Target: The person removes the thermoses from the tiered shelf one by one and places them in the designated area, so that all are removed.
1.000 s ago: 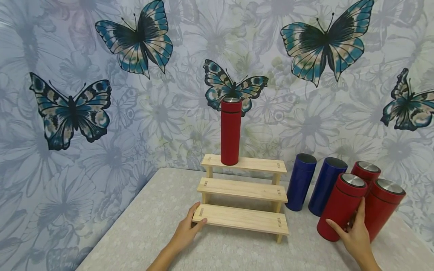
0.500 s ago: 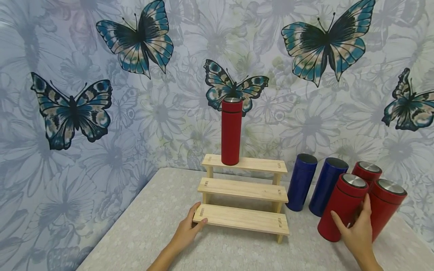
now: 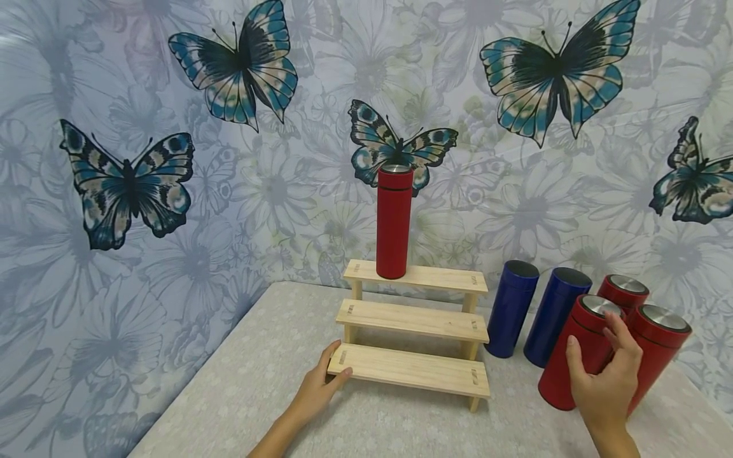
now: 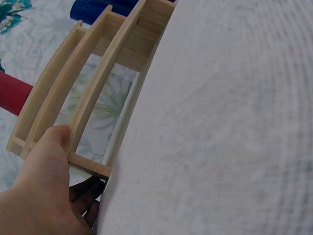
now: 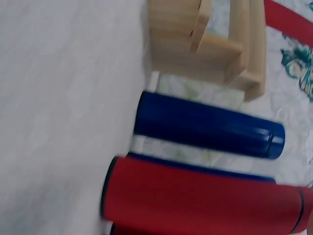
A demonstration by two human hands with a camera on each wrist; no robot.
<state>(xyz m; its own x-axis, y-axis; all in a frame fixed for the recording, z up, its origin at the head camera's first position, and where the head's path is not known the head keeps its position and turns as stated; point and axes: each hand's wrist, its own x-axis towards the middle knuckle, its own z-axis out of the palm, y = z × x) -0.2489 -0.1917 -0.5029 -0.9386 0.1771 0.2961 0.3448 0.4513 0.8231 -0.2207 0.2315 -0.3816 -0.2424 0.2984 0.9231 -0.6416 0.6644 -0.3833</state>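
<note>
A three-step wooden display stand (image 3: 409, 372) stands on the table. My left hand (image 3: 315, 391) pinches the left end of its lowest step, thumb on top and fingers round the end; the left wrist view shows the stand's end board (image 4: 90, 165) beside those fingers. One tall red thermos (image 3: 394, 222) with a silver lid stands upright on the top step. At the right, my right hand (image 3: 608, 378) is at the upper part of the nearest red thermos (image 3: 564, 369), thumb and fingers spread apart. That flask (image 5: 195, 198) fills the lower part of the right wrist view.
Two blue thermoses (image 3: 511, 310) stand between the stand and the red ones. Another red thermos (image 3: 658, 343) is right of my right hand, with one more (image 3: 624, 286) behind. A wall with butterfly prints (image 3: 275, 191) rises behind the cloth-covered table (image 3: 229, 407).
My right hand has risen along the nearest red thermos, from its middle to near the lid. The left hand keeps its hold on the stand. The head view has shifted slightly.
</note>
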